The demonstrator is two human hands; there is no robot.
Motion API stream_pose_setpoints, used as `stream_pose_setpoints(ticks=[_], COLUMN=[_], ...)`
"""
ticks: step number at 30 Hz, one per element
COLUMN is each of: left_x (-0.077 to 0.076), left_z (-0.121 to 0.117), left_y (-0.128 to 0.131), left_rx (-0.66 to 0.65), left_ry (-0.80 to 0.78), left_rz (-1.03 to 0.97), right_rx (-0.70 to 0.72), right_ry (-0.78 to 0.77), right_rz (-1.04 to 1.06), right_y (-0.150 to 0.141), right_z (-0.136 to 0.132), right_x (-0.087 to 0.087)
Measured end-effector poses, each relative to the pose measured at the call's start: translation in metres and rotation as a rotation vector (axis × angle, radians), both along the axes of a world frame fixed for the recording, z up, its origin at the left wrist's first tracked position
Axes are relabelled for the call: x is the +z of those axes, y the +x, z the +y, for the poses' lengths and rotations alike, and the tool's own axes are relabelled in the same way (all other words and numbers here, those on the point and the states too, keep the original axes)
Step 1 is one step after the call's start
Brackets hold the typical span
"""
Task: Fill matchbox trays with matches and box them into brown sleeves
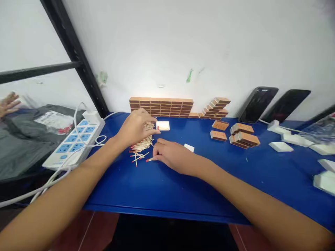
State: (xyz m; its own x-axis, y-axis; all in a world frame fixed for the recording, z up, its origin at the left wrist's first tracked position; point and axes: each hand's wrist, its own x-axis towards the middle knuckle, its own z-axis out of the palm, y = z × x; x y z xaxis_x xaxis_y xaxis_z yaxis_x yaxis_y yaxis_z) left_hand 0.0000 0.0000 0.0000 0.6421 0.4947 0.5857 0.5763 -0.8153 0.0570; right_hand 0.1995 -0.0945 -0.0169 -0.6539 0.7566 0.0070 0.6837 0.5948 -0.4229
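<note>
On the blue table (pixel 162 184) lies a loose heap of red-tipped matches (pixel 142 146). My left hand (pixel 136 127) hovers over the heap's far side, fingers curled, its fingertips at a small white matchbox tray (pixel 163 125). My right hand (pixel 172 155) rests on the table just right of the heap, fingers pinched on a few matches (pixel 149 159) at the heap's edge. A small white piece (pixel 189 147) lies beside my right hand.
Brown matchboxes are stacked in a wall (pixel 161 107) against the back, with more stacks (pixel 216 108) and loose ones (pixel 243 137) to the right. White trays (pixel 281 146) lie far right. A power strip (pixel 75 141) sits left. Two phones (pixel 256 104) lean on the wall. Another person's hand (pixel 7 104) shows far left.
</note>
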Motion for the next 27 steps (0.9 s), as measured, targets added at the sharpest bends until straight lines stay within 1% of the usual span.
stream_pose_setpoints(ticks=[8, 12, 19, 22, 24, 27], left_x=[-0.001, -0.002, -0.003, -0.004, -0.004, -0.005], left_z=[0.0, 0.0, 0.001, 0.002, 0.002, 0.001], left_y=[-0.001, -0.002, -0.003, -0.003, -0.003, -0.003], left_rx=[0.001, -0.017, -0.038, -0.045, -0.044, -0.048], left_ry=[-0.007, -0.01, 0.003, 0.002, 0.002, 0.0], left_rz=[0.007, -0.01, -0.015, -0.015, -0.01, 0.003], right_rx=[-0.004, -0.017, -0.016, -0.01, -0.02, -0.096], right_ry=[-0.007, 0.015, -0.001, 0.001, 0.028, 0.146], right_rz=[0.027, 0.059, 0.006, 0.028, 0.084, 0.169], right_y=[0.002, 0.002, -0.001, 0.001, 0.007, 0.019], right_z=[-0.002, -0.001, -0.002, -0.001, 0.003, 0.013], right_x=[-0.001, -0.001, 0.001, 0.001, 0.004, 0.01])
